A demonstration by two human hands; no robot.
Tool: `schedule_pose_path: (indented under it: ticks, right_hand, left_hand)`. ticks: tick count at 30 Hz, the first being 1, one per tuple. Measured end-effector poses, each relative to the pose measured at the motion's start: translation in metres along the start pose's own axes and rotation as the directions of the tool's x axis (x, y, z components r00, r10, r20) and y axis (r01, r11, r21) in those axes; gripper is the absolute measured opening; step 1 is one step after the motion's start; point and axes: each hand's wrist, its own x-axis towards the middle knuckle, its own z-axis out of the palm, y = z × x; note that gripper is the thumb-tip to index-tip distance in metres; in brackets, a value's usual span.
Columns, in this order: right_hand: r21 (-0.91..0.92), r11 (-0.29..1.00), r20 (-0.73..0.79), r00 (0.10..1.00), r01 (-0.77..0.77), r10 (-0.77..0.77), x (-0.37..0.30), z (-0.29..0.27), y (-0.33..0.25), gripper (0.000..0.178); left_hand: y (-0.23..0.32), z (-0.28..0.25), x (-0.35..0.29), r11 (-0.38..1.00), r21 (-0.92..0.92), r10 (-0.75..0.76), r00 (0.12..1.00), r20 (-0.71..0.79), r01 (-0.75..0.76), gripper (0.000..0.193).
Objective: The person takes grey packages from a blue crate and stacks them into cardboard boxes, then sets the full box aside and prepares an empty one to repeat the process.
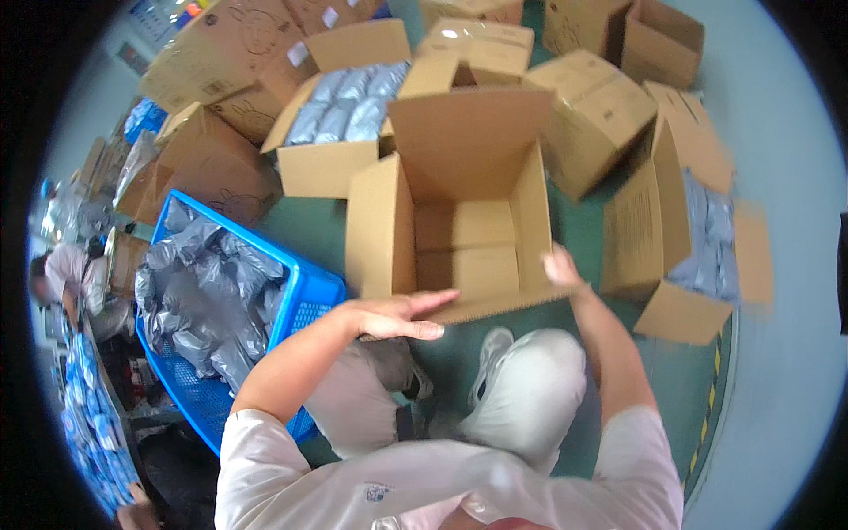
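An open cardboard box [465, 231] stands before me, its inside bare. Its far flap [473, 146] is raised, and its left flap leans outward. My left hand [402, 316] lies at the near left corner, fingers stretched out flat over the near flap and thumb apart. At the near right corner, my right hand [562, 268] is closed on the cardboard edge; some of its fingers are hidden. Left of the box, close to my left forearm, a blue plastic basket [305, 287] holds a heap of grey plastic-wrapped packages [221, 283].
Behind on the left stands an open box [327, 168] packed with grey packages. Another open box [638, 225] with similar packages is at right. Taped cartons [596, 115] line the back. At far left, a person [84, 278] is near a table with blue-and-white packs [88, 424].
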Motion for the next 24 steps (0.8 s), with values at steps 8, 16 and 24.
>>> schedule_pose_path:
  ticks: [8,16,24]
  right_hand:
    - [0.175,0.871,0.316,0.864,-0.46,0.393,0.068,0.023,-0.064,0.036]
    - [0.169,0.881,0.373,0.856,-0.442,0.358,0.067,0.014,-0.03,0.038]
    - [-0.141,0.852,0.285,0.804,-0.504,0.522,0.06,0.011,-0.08,0.047]
  left_hand:
    - [0.021,-0.059,-0.016,0.872,0.282,-0.268,0.872,-0.409,0.4,0.055]
    - [0.034,-0.008,-0.001,0.722,0.615,-0.174,0.943,-0.283,0.318,0.056]
    - [-0.025,0.152,0.028,0.115,0.892,0.029,0.896,-0.444,0.438,0.07]
